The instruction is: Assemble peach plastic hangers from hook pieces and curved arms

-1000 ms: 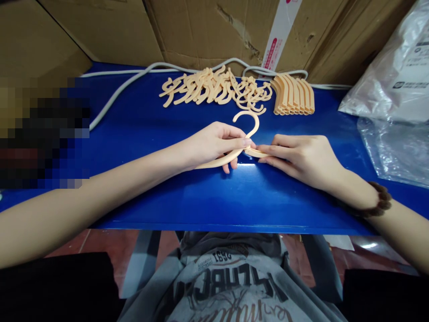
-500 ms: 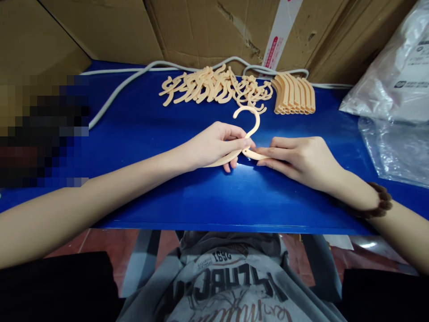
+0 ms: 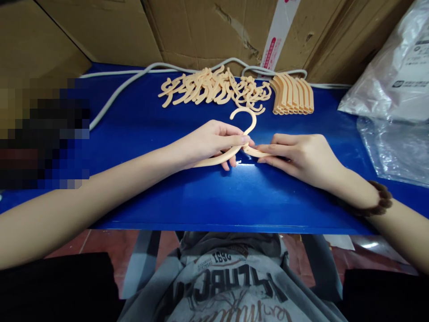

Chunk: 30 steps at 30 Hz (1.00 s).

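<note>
Between thumb and fingers, my left hand (image 3: 217, 141) grips a peach plastic hanger piece (image 3: 219, 158), a curved arm whose hook (image 3: 250, 117) rises above the fingers. A second piece, a short-looking hanger arm (image 3: 254, 152), is pinched in my right hand (image 3: 298, 154). Its narrow end meets the left-hand piece just below the hook, by my left fingertips. My right fingers cover the rest of this arm. Whether the two parts are joined at that spot I cannot tell.
Behind my hands lie a heap of hanger arms (image 3: 201, 87), a tangle of hooks (image 3: 251, 91) and a neat stack of hanger arms (image 3: 292, 95). A white cable (image 3: 125, 89) runs along the cardboard (image 3: 201, 31). Clear plastic bags (image 3: 392, 103) rest on the blue table (image 3: 201, 201) at right.
The hook and left-hand piece have shifted slightly left, showing more of the curved arm under my left hand. My right hand keeps its pinch, nearly in place.
</note>
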Tool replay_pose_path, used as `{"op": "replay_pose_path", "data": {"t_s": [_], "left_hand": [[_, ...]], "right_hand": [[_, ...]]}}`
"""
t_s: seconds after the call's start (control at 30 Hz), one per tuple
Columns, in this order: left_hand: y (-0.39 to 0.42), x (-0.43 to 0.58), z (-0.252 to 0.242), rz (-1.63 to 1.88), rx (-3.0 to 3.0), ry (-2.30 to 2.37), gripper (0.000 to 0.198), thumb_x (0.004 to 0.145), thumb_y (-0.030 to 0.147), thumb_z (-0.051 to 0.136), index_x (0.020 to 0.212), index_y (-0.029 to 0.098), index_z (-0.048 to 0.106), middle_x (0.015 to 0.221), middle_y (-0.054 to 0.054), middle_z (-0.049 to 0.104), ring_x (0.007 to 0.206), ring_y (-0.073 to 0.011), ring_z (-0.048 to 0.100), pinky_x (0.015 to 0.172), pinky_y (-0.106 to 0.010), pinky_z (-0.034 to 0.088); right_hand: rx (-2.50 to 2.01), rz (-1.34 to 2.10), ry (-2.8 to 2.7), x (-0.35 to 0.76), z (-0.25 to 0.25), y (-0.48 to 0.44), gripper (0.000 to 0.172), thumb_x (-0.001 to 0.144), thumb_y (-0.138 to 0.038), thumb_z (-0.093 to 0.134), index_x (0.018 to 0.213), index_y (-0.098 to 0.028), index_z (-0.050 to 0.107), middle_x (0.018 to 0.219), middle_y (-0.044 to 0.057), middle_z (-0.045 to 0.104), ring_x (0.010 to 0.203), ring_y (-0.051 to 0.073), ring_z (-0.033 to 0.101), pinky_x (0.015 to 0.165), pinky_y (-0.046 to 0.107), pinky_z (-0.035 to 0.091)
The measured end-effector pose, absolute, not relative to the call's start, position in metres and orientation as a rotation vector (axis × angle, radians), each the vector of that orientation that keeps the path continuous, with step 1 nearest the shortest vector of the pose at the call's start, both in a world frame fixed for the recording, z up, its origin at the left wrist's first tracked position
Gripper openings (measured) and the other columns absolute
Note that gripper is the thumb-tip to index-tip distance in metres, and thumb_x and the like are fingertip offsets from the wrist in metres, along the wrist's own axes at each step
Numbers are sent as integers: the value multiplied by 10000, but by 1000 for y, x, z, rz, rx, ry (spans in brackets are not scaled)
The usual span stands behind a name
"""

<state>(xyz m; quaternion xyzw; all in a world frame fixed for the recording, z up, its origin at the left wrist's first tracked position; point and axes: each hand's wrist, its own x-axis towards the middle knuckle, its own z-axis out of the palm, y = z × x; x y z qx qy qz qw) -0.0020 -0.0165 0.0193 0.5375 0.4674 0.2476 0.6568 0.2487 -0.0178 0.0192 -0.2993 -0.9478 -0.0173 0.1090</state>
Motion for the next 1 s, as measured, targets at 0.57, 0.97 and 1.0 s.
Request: {"op": "replay_pose_path", "data": {"t_s": [0.57,0.97,1.0], "left_hand": [[-15,-4,26,471,1221,1002,215,1009,133,627,829,132,745,538,28,654,447,-70,628,466,-124,458],[-15,-3,20,516,1234,1018,200,1023,170,646,868,138,767,570,28,640,480,-79,620,458,-148,482],[-14,-3,20,521,1232,1020,198,1026,167,640,883,137,774,569,27,639,485,-81,624,456,-149,485]], "right_hand": [[-779,-223,-2777,251,16,-16,374,1113,-394,508,1287,-214,786,933,39,737,750,144,660,626,266,389],[-845,-147,-2796,252,17,-15,411,1125,-422,471,1318,-232,780,948,43,738,749,140,672,585,264,355],[-849,-126,-2798,251,17,-15,411,1125,-423,469,1323,-236,778,952,43,739,754,141,676,589,262,360]]}}
